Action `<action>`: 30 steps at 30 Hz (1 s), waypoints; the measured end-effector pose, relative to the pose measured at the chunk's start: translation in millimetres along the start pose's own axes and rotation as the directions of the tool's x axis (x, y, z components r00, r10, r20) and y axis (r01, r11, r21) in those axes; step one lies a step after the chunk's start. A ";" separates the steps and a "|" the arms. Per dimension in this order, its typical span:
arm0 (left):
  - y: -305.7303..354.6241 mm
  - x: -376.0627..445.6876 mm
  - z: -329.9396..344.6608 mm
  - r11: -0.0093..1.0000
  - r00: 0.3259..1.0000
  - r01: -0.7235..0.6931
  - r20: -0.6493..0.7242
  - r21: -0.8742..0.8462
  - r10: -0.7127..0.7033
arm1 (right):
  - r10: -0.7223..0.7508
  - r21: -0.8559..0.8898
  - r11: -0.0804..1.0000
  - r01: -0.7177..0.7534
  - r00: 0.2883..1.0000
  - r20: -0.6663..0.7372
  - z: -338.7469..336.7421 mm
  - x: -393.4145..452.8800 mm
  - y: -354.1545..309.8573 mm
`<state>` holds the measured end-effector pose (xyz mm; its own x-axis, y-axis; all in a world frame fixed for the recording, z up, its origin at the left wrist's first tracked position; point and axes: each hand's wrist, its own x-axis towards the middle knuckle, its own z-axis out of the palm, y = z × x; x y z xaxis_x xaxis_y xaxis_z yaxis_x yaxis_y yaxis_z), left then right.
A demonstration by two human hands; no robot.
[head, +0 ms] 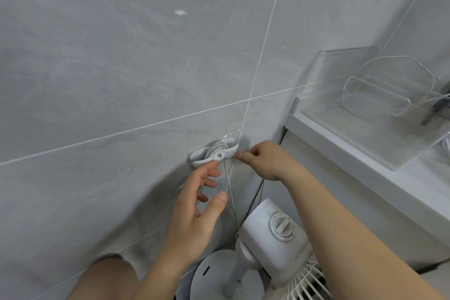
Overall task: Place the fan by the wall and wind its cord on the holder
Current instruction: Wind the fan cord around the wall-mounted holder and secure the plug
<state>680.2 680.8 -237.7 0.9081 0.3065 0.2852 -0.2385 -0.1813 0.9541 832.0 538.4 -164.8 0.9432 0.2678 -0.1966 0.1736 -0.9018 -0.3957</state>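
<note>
Right-hand grip: right hand (261,162) is curled, thumb and forefinger pinched together at the right tip of the holder (213,152); what sits in the pinch is too small to tell, likely the cord's end or the holder's arm.
Left hand: left hand (202,192) is released, fingers spread and relaxed, holding nothing; its fingertips hover just below and left of the pinch, close under the holder.
Holder: white cleat stuck to the grey tiled wall (97,68), immediately left of the pinch, its long axis running roughly left to right with a slight upward tilt toward the pinch.
Cord: cord (230,192) is already looped several times round the holder's middle; one thin strand drops from there, below and left of the pinch, down to the fan.
Fan: fan (275,234) stands well below the grip, close against the wall, dial facing up, round base beside it.
Key relation: the wound coil lies left of the pinch along the holder's axis; the right hand is on it, the left near.
Stage, as judged: fan placed, winding nearly done; securing the cord's end seems to remain.
Risk, as judged: slack strand could slip off the coil.
Beyond the grip: clear plastic tray (365,109) on a white ledge, up and right.
</note>
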 end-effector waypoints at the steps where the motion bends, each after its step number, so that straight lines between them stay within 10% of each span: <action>1: -0.6 -0.5 0.9 1.000 1.000 0.004 -0.001 0.000 -0.004 | 0.001 -0.003 1.000 -0.001 0.999 -0.034 0.1 0.2 -0.8; 9: -0.4 2.1 2.3 0.998 1.000 0.027 -0.008 -0.049 -0.028 | -0.121 -0.050 0.992 0.112 0.961 -0.248 0.3 -3.1 -10.0; 15: 1.6 2.4 4.8 0.997 0.999 0.033 -0.019 -0.070 -0.034 | -0.230 0.222 0.913 0.343 0.880 -0.416 -2.0 -7.8 -21.7; 30: 17.7 -3.1 13.4 0.997 0.980 -0.033 0.194 -0.068 0.046 | -0.460 0.423 0.768 0.482 0.873 -0.161 -5.9 -32.1 -33.5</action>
<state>677.7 664.1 -222.9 0.9458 0.1109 0.3052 -0.2911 -0.1274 0.9482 797.6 558.1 -140.0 0.7895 0.5940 0.1543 0.4680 -0.4200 -0.7776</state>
